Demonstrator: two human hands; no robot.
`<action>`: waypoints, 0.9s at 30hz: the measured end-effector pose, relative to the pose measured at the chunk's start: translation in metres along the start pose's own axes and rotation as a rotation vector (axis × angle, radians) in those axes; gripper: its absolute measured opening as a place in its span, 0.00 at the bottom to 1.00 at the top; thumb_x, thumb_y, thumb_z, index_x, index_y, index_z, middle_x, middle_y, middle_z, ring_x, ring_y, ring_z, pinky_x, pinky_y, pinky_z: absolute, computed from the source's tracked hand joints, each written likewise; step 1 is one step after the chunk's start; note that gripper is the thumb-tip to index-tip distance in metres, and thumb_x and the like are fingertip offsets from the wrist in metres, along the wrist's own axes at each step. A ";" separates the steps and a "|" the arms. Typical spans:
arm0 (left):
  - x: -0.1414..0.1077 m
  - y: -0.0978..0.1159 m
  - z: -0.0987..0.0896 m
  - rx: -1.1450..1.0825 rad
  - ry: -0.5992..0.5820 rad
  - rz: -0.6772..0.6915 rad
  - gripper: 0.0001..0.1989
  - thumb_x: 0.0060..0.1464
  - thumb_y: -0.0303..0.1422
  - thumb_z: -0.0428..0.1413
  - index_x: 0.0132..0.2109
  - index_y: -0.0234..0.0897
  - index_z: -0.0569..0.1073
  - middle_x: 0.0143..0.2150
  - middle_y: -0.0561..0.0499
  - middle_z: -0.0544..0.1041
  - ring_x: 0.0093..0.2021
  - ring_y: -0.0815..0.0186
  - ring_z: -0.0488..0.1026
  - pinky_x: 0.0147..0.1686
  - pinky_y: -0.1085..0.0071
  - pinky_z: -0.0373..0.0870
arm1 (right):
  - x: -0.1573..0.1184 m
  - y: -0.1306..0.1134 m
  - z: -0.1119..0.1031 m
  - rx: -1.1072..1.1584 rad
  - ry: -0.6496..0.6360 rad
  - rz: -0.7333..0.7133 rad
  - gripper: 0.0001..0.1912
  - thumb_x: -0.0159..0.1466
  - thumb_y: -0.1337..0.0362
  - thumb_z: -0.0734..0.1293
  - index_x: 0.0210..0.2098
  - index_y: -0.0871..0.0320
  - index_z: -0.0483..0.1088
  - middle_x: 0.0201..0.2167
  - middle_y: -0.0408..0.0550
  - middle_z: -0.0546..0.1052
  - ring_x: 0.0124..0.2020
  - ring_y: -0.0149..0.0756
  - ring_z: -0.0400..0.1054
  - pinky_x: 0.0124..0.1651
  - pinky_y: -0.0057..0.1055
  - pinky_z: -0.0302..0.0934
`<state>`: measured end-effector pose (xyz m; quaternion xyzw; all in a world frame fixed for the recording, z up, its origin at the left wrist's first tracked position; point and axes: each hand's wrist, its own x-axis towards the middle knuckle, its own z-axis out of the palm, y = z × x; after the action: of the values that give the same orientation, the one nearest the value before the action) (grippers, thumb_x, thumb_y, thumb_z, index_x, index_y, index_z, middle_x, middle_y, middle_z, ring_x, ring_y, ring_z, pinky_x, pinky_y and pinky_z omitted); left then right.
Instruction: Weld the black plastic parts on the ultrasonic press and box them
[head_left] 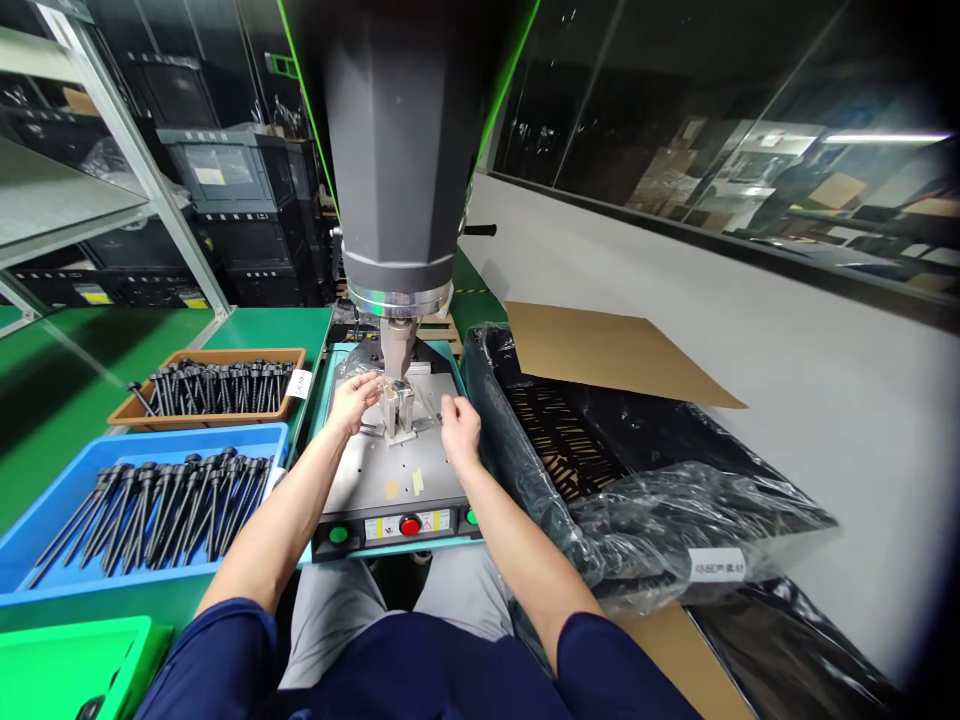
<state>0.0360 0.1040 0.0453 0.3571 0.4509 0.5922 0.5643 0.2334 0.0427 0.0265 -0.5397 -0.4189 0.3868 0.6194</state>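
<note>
My left hand (354, 402) is at the left side of a metal fixture (398, 412), its fingertips pinched together near the fixture's top. What they hold, if anything, is too small to make out. On the other side, my right hand (460, 430) is closed beside the fixture. A thin bar seems to run from the fixture toward it, but whether the fingers grip that bar is not visible. Straight above the fixture, the metal horn (398, 348) of a large grey press head (397, 170) points down. The fixture stands on a grey machine base plate (352, 480).
Green buttons (339, 535) and a red button (409, 526) line the base's front. At left, a brown tray (202, 420) and a blue tray (161, 443) hold black stemmed parts, near a green bin (75, 650). At right is a plastic-lined box (517, 470) with a cardboard sheet (607, 350).
</note>
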 end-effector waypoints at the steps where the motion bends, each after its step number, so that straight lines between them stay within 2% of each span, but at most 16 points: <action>1: 0.000 0.000 0.000 0.002 0.000 0.001 0.21 0.39 0.33 0.70 0.42 0.31 0.76 0.40 0.41 0.80 0.35 0.66 0.76 0.42 0.64 0.74 | 0.001 -0.006 0.002 -0.102 0.017 -0.176 0.11 0.61 0.55 0.66 0.28 0.55 0.70 0.31 0.47 0.75 0.40 0.40 0.69 0.47 0.35 0.64; 3: 0.001 0.000 0.002 0.007 0.002 0.003 0.21 0.39 0.33 0.70 0.42 0.31 0.76 0.39 0.42 0.80 0.34 0.66 0.76 0.42 0.64 0.73 | 0.008 -0.017 0.012 -0.291 -0.021 -0.448 0.07 0.61 0.59 0.66 0.35 0.55 0.74 0.40 0.50 0.76 0.47 0.43 0.68 0.55 0.38 0.60; 5: 0.001 0.000 0.004 0.015 0.003 0.004 0.21 0.38 0.34 0.70 0.41 0.31 0.76 0.39 0.42 0.80 0.34 0.67 0.76 0.42 0.64 0.73 | 0.019 -0.024 0.025 -0.386 -0.147 -0.550 0.10 0.61 0.61 0.66 0.41 0.55 0.75 0.47 0.52 0.76 0.53 0.43 0.67 0.61 0.39 0.56; 7: 0.002 0.001 0.006 0.026 0.004 0.005 0.22 0.38 0.35 0.70 0.41 0.31 0.76 0.38 0.43 0.80 0.34 0.67 0.76 0.42 0.64 0.73 | 0.029 -0.023 0.038 -0.434 -0.254 -0.550 0.13 0.61 0.62 0.67 0.45 0.54 0.75 0.52 0.51 0.74 0.56 0.43 0.65 0.63 0.39 0.54; 10: 0.003 0.003 0.006 0.058 0.012 0.000 0.22 0.38 0.34 0.69 0.42 0.31 0.75 0.37 0.43 0.80 0.34 0.66 0.76 0.41 0.64 0.73 | 0.038 -0.014 0.050 -0.465 -0.356 -0.468 0.15 0.59 0.62 0.70 0.46 0.54 0.76 0.54 0.51 0.73 0.58 0.45 0.63 0.63 0.41 0.53; 13: 0.001 0.004 0.001 0.115 0.032 -0.023 0.25 0.42 0.32 0.67 0.49 0.31 0.73 0.38 0.41 0.79 0.36 0.62 0.77 0.41 0.61 0.73 | 0.041 -0.004 0.053 -0.428 -0.370 -0.407 0.16 0.58 0.61 0.71 0.46 0.53 0.76 0.54 0.51 0.72 0.58 0.46 0.64 0.63 0.42 0.55; 15: -0.006 0.005 -0.004 0.159 0.074 -0.023 0.29 0.44 0.32 0.66 0.55 0.33 0.70 0.42 0.39 0.78 0.41 0.57 0.77 0.43 0.58 0.73 | 0.040 0.000 0.053 -0.381 -0.359 -0.394 0.16 0.58 0.61 0.71 0.46 0.52 0.76 0.54 0.50 0.72 0.58 0.45 0.64 0.63 0.41 0.55; 17: -0.016 0.005 -0.008 0.280 0.157 0.120 0.30 0.47 0.33 0.65 0.58 0.37 0.68 0.50 0.38 0.76 0.51 0.52 0.74 0.49 0.56 0.70 | 0.039 0.002 0.054 -0.354 -0.354 -0.372 0.16 0.58 0.60 0.71 0.47 0.52 0.76 0.54 0.50 0.73 0.58 0.45 0.64 0.64 0.41 0.55; 19: -0.029 0.005 -0.008 0.474 0.197 0.397 0.26 0.50 0.34 0.62 0.57 0.39 0.70 0.57 0.39 0.71 0.58 0.51 0.67 0.56 0.55 0.65 | 0.039 0.003 0.055 -0.353 -0.350 -0.352 0.17 0.58 0.61 0.70 0.47 0.53 0.75 0.54 0.51 0.72 0.58 0.45 0.64 0.64 0.41 0.55; 20: -0.034 0.004 -0.007 0.576 0.163 0.543 0.23 0.52 0.35 0.60 0.56 0.39 0.71 0.59 0.39 0.70 0.61 0.51 0.65 0.60 0.54 0.61 | 0.038 0.003 0.056 -0.357 -0.349 -0.349 0.17 0.59 0.61 0.70 0.48 0.54 0.75 0.54 0.52 0.72 0.59 0.45 0.64 0.64 0.41 0.54; 22: -0.041 0.002 -0.002 0.721 -0.013 0.736 0.19 0.55 0.34 0.57 0.54 0.39 0.73 0.59 0.40 0.70 0.62 0.51 0.63 0.64 0.53 0.56 | 0.037 0.004 0.057 -0.357 -0.351 -0.356 0.18 0.60 0.62 0.69 0.50 0.54 0.74 0.54 0.52 0.72 0.60 0.44 0.63 0.65 0.40 0.53; 25: -0.043 -0.002 0.003 0.827 -0.301 0.821 0.19 0.55 0.30 0.53 0.55 0.40 0.74 0.59 0.42 0.71 0.62 0.53 0.63 0.65 0.52 0.55 | 0.036 0.007 0.056 -0.344 -0.359 -0.341 0.19 0.61 0.63 0.67 0.52 0.52 0.73 0.56 0.51 0.72 0.61 0.42 0.62 0.66 0.40 0.52; 27: -0.040 -0.006 0.004 0.875 -0.382 0.845 0.22 0.54 0.28 0.51 0.56 0.40 0.73 0.60 0.42 0.70 0.62 0.53 0.64 0.64 0.51 0.56 | 0.037 0.006 0.053 -0.333 -0.385 -0.319 0.21 0.60 0.63 0.67 0.53 0.52 0.73 0.57 0.50 0.71 0.61 0.42 0.62 0.67 0.40 0.51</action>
<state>0.0460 0.0645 0.0449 0.8009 0.3626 0.4508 0.1543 0.1968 0.0965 0.0274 -0.4778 -0.6658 0.3057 0.4847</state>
